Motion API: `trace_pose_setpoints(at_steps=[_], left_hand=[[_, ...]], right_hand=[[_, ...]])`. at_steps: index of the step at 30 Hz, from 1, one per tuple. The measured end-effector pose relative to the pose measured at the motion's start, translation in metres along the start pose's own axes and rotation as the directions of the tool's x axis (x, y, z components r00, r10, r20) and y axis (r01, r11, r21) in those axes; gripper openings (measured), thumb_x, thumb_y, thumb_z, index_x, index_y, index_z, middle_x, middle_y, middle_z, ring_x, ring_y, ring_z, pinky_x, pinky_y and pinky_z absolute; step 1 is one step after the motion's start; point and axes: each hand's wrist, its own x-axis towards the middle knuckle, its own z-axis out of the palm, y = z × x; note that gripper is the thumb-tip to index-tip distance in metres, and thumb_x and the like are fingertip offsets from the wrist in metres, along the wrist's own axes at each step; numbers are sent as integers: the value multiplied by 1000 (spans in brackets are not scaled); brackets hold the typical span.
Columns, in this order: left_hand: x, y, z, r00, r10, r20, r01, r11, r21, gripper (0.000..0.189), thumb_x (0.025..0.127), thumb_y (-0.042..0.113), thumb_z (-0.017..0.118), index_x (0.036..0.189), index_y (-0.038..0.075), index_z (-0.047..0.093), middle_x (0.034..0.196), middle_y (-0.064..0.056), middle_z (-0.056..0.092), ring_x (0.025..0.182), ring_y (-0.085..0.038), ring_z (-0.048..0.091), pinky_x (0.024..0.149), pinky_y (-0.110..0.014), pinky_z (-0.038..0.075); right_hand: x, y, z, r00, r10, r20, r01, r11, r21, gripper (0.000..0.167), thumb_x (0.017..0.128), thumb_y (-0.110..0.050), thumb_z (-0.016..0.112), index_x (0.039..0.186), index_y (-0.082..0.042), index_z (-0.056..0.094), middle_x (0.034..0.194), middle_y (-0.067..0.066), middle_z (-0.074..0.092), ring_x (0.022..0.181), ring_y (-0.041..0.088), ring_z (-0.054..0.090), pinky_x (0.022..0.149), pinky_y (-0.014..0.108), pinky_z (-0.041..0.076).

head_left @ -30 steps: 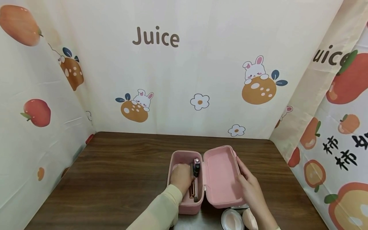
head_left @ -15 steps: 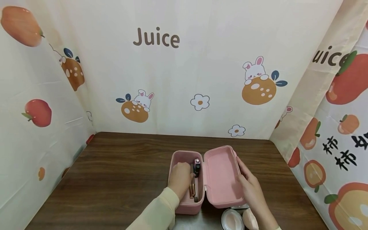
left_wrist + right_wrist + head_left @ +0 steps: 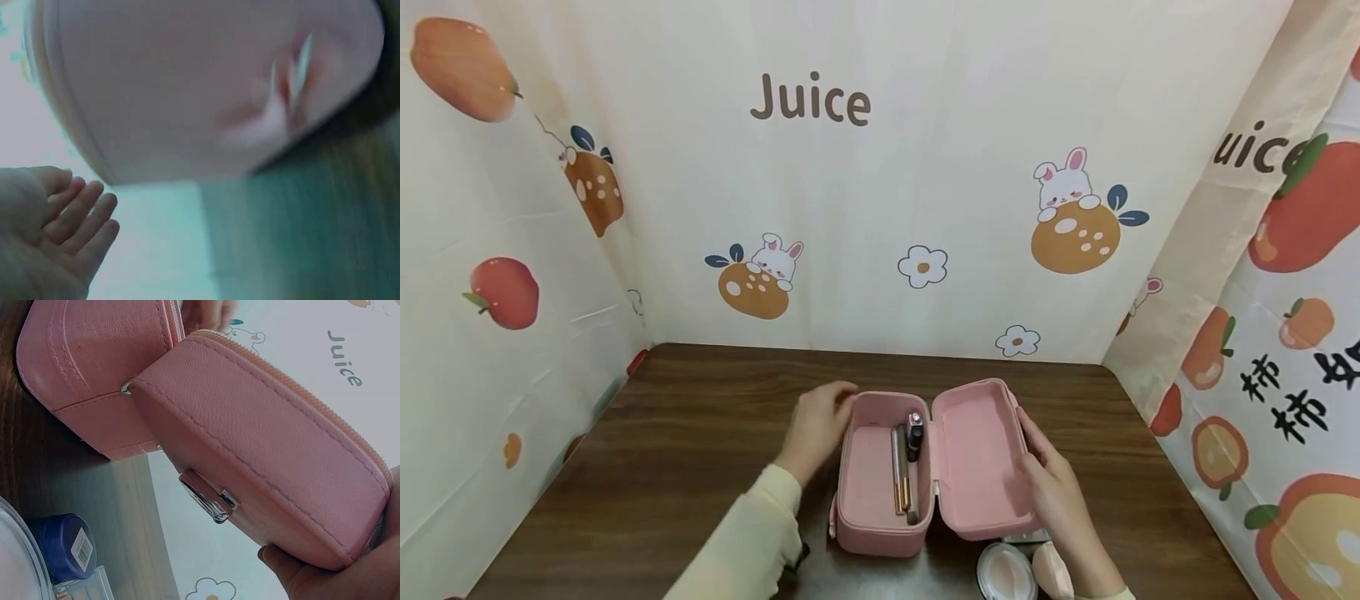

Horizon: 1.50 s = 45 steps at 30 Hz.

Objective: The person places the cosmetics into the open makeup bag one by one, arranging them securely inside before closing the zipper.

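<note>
A pink zippered makeup case (image 3: 868,508) stands on the table, its lid (image 3: 981,462) folded out to the right. Slim makeup brushes (image 3: 901,479) and a dark lipstick-like tube (image 3: 914,442) lie along the right side inside it. My right hand (image 3: 1060,492) grips the lid's outer edge, thumb on the inner side and fingers behind. My left hand (image 3: 820,425) is beside the case's far left corner, fingertips right at the rim. In the left wrist view the left hand (image 3: 62,231) has loosely bent fingers and holds nothing; the case interior is blurred.
At the near right, in front of the lid, lie a round clear-lidded powder container (image 3: 1006,573), a beige rounded item (image 3: 1051,573) and a flat clear palette (image 3: 87,587). A dark blue jar (image 3: 65,547) shows in the right wrist view. Printed curtains surround the wooden table (image 3: 722,433).
My left hand has come out of the case and moved left and away from me to its far left corner, uncovering the interior. The right hand keeps its hold on the lid.
</note>
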Motion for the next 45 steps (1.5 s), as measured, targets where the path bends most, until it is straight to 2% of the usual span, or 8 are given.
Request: trace_pose_setpoints(at_steps=[2, 5, 8, 14, 25, 32, 37, 45], left_hand=[[10, -17, 1, 996, -54, 70, 59, 995, -75, 25, 98, 21, 61, 119, 10, 70, 113, -8, 72, 104, -24, 67, 88, -42, 54], [17, -33, 5, 978, -109, 179, 136, 980, -148, 34, 101, 27, 55, 129, 10, 65, 125, -9, 68, 118, -27, 62, 98, -46, 49], [19, -37, 10, 969, -125, 212, 165, 969, -185, 35, 101, 29, 55, 128, 10, 66, 127, -9, 67, 123, -28, 59, 102, -48, 46], [17, -30, 16, 974, -182, 134, 208, 954, -216, 24, 98, 23, 61, 114, 12, 75, 115, -7, 72, 115, -26, 63, 96, -45, 50], [5, -27, 16, 968, -249, 15, 246, 945, -216, 21, 97, 23, 63, 110, 13, 77, 110, -6, 74, 107, -23, 67, 88, -41, 54], [-11, -30, 12, 954, -296, -55, 277, 935, -223, 21, 95, 26, 66, 109, 15, 77, 108, -4, 74, 108, -23, 67, 91, -44, 53], [-26, -28, 8, 944, -306, -119, 277, 937, -215, 19, 93, 25, 68, 107, 14, 78, 103, -4, 76, 100, -22, 70, 84, -42, 55], [-49, -25, 1, 920, -363, -151, 329, 921, -206, 18, 92, 25, 70, 105, 16, 79, 96, 0, 77, 81, -12, 68, 69, -25, 51]], right_hand=[[0, 0, 1, 1000, 2, 2, -2, 1000, 3, 55, 102, -11, 42, 155, -21, 31, 157, 12, 35, 121, 19, 46, 82, 26, 47], [1, 0, 3, 1000, 2, 16, -2, 1000, 13, 55, 103, -11, 42, 156, -20, 30, 158, 10, 32, 128, 23, 43, 84, 20, 44], [1, 0, 5, 1000, -10, 26, 10, 1000, 17, 55, 103, -10, 42, 156, -20, 30, 159, 10, 31, 133, 24, 40, 85, 17, 43], [2, -1, 8, 999, -35, 8, 35, 999, -42, 54, 102, -9, 44, 154, -19, 34, 157, 12, 35, 128, 26, 45, 82, 22, 46], [13, -2, 8, 993, -100, -68, 93, 991, -100, 44, 102, -13, 51, 146, -12, 48, 142, 15, 54, 122, 25, 55, 80, 13, 47], [34, 0, 7, 985, -99, -144, 78, 986, -147, 35, 97, -14, 63, 131, -9, 64, 128, 12, 65, 104, 13, 65, 72, 13, 50], [53, 3, 4, 976, -139, -169, 104, 974, -203, 28, 93, -16, 68, 120, -8, 71, 115, 14, 71, 81, 0, 63, 64, 16, 51], [82, 1, 2, 968, -233, -93, 192, 927, -323, 23, 93, -17, 68, 114, -8, 74, 104, 13, 74, 85, 11, 65, 65, 19, 49]])
